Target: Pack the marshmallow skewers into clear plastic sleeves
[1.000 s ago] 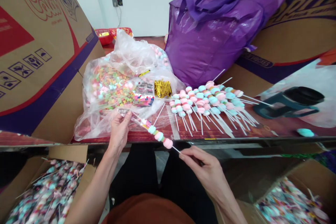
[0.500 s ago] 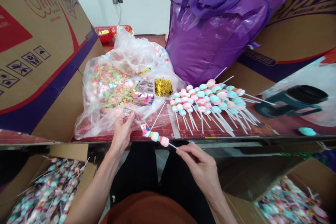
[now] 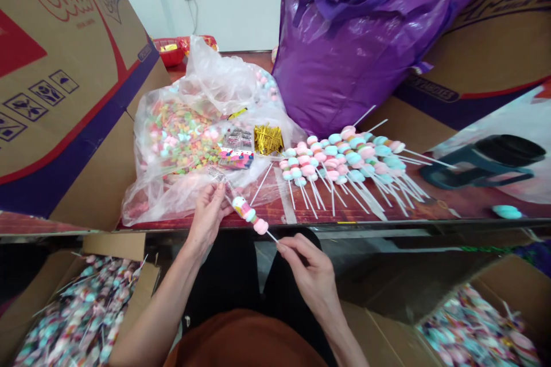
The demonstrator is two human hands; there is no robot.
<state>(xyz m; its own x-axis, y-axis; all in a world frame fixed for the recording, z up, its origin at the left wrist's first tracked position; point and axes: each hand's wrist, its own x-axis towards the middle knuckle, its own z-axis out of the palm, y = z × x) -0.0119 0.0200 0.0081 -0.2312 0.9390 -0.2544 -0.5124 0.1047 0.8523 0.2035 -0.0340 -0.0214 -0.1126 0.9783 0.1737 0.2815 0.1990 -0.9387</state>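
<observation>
Between my hands, a marshmallow skewer (image 3: 260, 226) slants over the table's front edge, with pink, pale blue and greenish candies on a white stick. My right hand (image 3: 307, 269) pinches the bare lower end of the stick. With its fingers, my left hand (image 3: 209, 212) grips a clear printed wrapper (image 3: 229, 188) that covers the skewer's upper candies; the lowest pink one is outside it. Behind my left hand lie a stack of flat printed wrappers (image 3: 236, 149) and a bundle of gold twist ties (image 3: 268, 140). Several unwrapped skewers (image 3: 340, 157) are piled to the right.
A clear plastic bag of small candies (image 3: 181, 132) spreads at the left. A purple bag (image 3: 344, 57) stands behind the skewers. A dark mug (image 3: 477, 163) lies at the right near a loose blue candy (image 3: 507, 211). Cardboard boxes (image 3: 81, 97) flank the table; open boxes of skewers sit below.
The skewer has moved up and left, deeper into the wrapper, which now covers more of its candies. My right hand has followed to the left, closer to my left hand.
</observation>
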